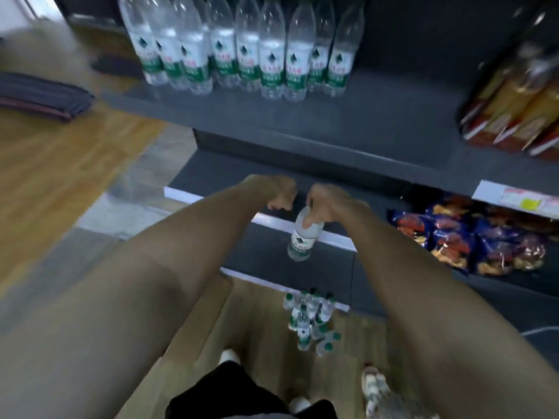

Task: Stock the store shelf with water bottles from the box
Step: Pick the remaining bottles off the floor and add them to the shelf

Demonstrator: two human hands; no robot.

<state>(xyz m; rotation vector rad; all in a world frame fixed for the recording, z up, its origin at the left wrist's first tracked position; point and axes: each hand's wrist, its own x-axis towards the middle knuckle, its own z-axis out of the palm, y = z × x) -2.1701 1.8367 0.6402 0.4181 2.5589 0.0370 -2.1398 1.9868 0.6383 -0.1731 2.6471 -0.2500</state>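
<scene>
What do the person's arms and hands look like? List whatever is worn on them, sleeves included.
Both arms are bare from the bottom edge of the frame to the fingers: no sleeve shows on either. The left hand and the right hand wear no gloves, and no watch, band or ring can be made out on either, though motion blur could hide something small.

**Nothing legible from where I stand**

The labels on the shelved water bottles [242,55] carry red characters and a dark peak emblem, too blurred to read. The bottle [302,237] in my right hand [326,204] bears the same label, equally unreadable.
</scene>
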